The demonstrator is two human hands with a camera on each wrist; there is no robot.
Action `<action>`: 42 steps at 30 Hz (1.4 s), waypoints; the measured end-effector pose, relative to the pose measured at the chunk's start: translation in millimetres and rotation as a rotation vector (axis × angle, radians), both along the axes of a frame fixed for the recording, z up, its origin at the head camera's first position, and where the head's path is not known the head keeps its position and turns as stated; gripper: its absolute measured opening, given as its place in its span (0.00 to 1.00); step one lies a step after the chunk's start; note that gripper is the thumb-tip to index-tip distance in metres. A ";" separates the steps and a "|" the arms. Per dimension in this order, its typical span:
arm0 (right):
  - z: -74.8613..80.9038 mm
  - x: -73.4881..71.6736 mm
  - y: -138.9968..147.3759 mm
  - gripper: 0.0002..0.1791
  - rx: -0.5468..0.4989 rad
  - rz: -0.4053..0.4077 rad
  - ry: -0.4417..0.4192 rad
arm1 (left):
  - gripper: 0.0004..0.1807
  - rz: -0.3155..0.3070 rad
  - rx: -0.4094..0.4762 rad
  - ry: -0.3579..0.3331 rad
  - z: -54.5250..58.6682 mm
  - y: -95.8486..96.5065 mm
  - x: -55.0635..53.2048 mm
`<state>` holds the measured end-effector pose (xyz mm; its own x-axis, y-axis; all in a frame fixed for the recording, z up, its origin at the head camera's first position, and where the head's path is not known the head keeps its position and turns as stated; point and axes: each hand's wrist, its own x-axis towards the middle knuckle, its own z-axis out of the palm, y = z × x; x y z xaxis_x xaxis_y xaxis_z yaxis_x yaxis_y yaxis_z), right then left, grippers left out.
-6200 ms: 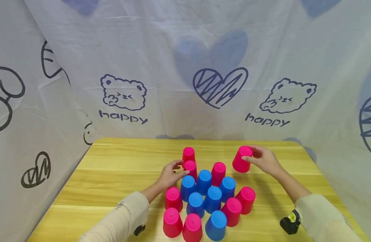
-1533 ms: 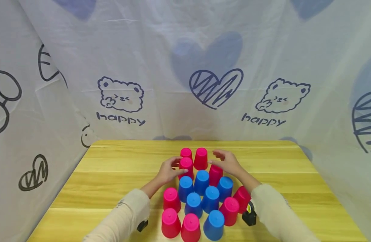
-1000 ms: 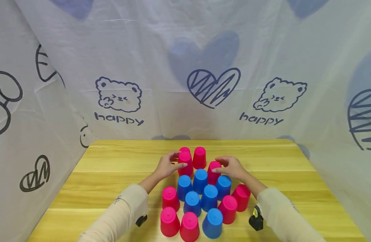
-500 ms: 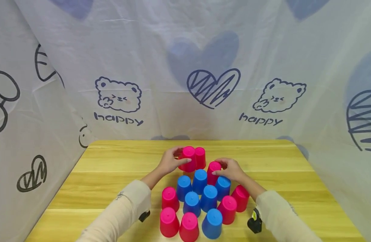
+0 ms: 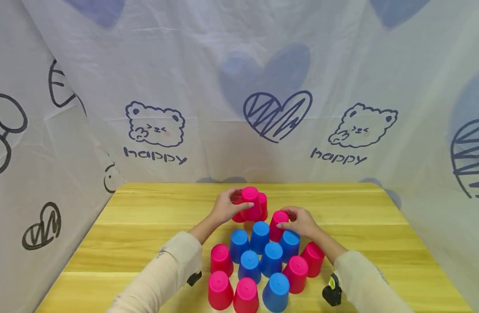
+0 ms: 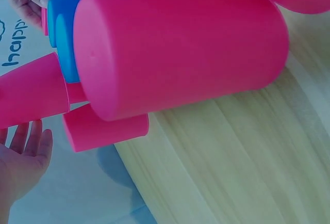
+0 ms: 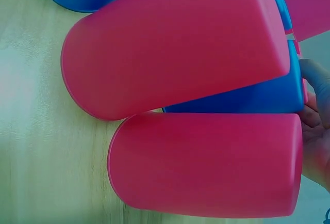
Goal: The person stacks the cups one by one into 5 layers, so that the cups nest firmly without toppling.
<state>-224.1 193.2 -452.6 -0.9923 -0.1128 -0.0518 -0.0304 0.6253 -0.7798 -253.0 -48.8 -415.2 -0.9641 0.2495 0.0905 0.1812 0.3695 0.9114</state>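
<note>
In the head view my left hand (image 5: pixel 225 208) grips an upside-down pink cup (image 5: pixel 250 203) from its left side, thumb across its front. That cup is raised over two pink cups at the back and partly hides both, the left one (image 5: pixel 238 214) and the right one (image 5: pixel 264 207). The left wrist view shows the raised cup (image 6: pixel 33 91) above the fingers. My right hand (image 5: pixel 302 220) holds another upside-down pink cup (image 5: pixel 277 226) standing behind the blue cups, with thumb in front and fingers behind. Most of that cup is hidden in the right wrist view.
Several upside-down blue cups (image 5: pixel 271 258) stand close together in the middle of the wooden table (image 5: pixel 126 248). Pink cups flank them at the left (image 5: pixel 221 260) and right (image 5: pixel 296 274), with more pink ones in front (image 5: pixel 246 295). A printed curtain (image 5: pixel 216 143) hangs behind the table.
My right hand set its raised pink cup down at the back, then took hold of the pink cup nearer me. My left hand lifted its pink cup and carried it backward and right.
</note>
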 end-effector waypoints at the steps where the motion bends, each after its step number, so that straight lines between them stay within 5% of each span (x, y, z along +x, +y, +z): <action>1: 0.0 0.4 0.7 0.27 0.001 -0.004 -0.005 | 0.28 -0.001 0.001 0.001 0.4 0.9 -0.1; 17: 19.1 2.8 22.7 0.26 0.058 -0.016 0.048 | 0.29 -0.008 -0.017 0.008 15.6 20.5 -1.9; 42: 30.9 6.2 43.8 0.27 0.067 -0.025 0.098 | 0.30 -0.031 -0.078 0.059 16.5 61.3 2.1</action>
